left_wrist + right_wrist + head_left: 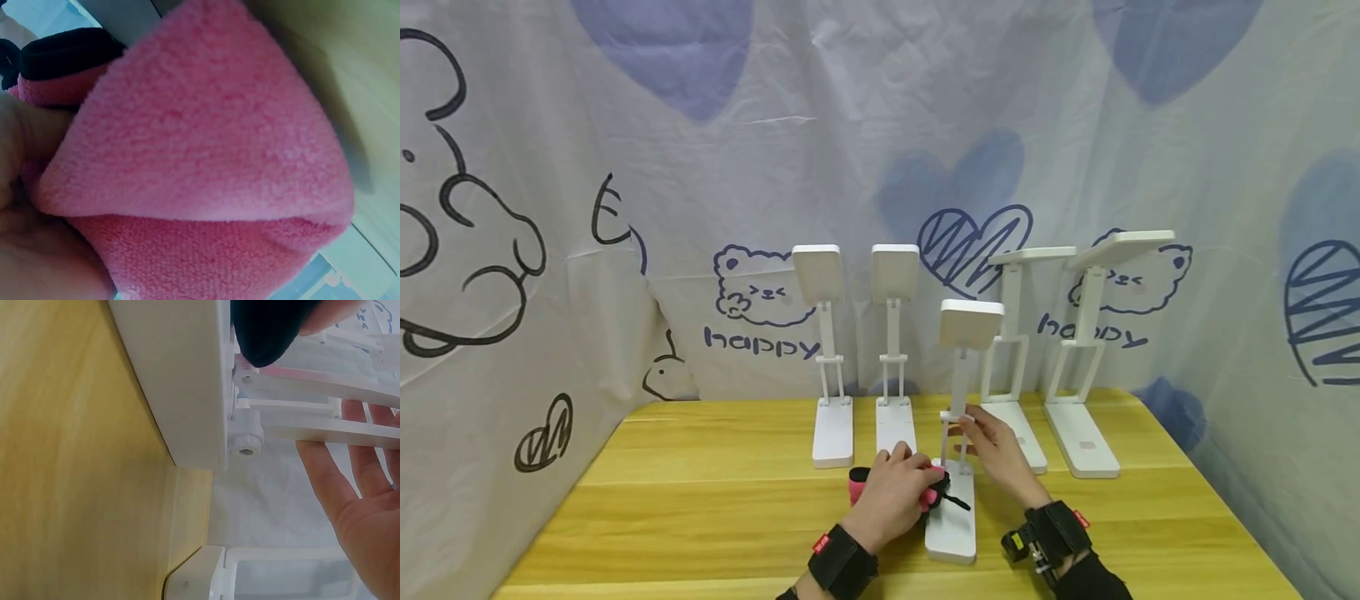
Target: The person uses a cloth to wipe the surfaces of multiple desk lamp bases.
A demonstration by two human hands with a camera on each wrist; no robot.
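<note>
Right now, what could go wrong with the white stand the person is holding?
The front stand is tall on a narrow base, so it might tip if the left hand pushes the pink cloth too hard against it. It could also bump the white stand behind it. And the right hand has fingers around the thin arms near the crossbar, so they might get pinched if the stand folds.

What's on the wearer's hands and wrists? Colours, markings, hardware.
Both the left hand and right hand are bare, no gloves. Left wrist: broad black strap with a small red tag. Right wrist: matching black band, red label, and a small dark device with a yellow patch. A black sleeve shows below it.
</note>
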